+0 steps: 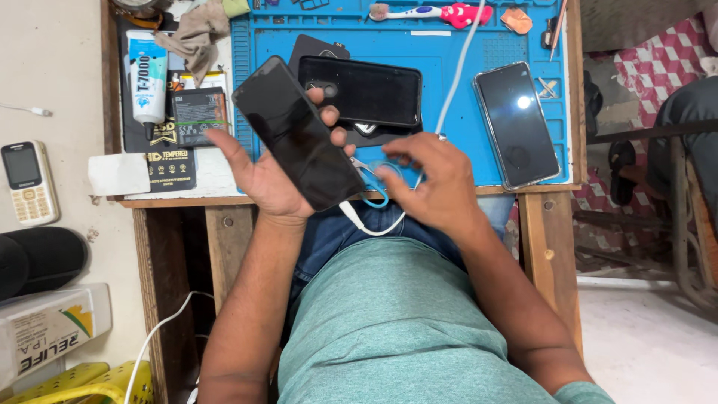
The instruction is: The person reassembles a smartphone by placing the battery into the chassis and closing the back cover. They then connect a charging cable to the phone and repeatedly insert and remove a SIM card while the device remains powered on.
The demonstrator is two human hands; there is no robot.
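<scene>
Left hand (273,168) cupped palm-up; right hand (434,179) pinching.

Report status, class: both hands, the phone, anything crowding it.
Left hand grips black phone, tilted above mat. Right hand pinches white cable. Second dark phone lies close behind.

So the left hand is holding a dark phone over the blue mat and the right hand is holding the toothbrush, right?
Not quite. In the head view the right hand is at the white cable, not the toothbrush, which lies untouched at the mat's far edge. The left hand does hold the dark phone.
</scene>
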